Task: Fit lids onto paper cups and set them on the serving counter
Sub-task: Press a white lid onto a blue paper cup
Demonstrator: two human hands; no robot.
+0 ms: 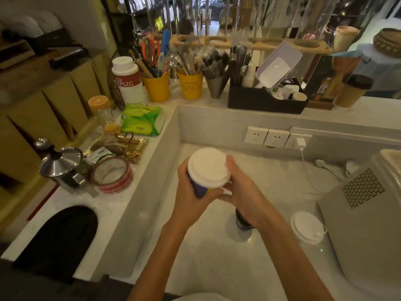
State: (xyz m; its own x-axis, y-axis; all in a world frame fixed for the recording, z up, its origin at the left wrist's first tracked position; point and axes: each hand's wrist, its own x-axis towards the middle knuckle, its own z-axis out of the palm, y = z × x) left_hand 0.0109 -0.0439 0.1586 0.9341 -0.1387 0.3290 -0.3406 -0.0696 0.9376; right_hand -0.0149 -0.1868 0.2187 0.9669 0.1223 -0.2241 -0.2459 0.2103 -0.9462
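I hold a blue paper cup (200, 189) tilted above the lower worktop, with a white lid (207, 167) sitting on its rim. My left hand (188, 196) wraps the cup's side from the left. My right hand (239, 187) grips the cup from the right, thumb against the lid's edge. A second dark cup (242, 221) stands on the worktop, mostly hidden under my right wrist. A loose white lid (307, 227) lies on the worktop to the right. On the raised serving counter (358, 114) at the back right stands a brown cup with a black lid (352, 91).
A grey machine (364, 205) fills the right side. Wall sockets (275, 137) with a white cable sit on the back wall. The left ledge holds a tape roll (112, 174), a metal pot (63, 168), a tissue pack (142, 119) and yellow utensil pots (156, 86). A black organiser (264, 101) stands at the back.
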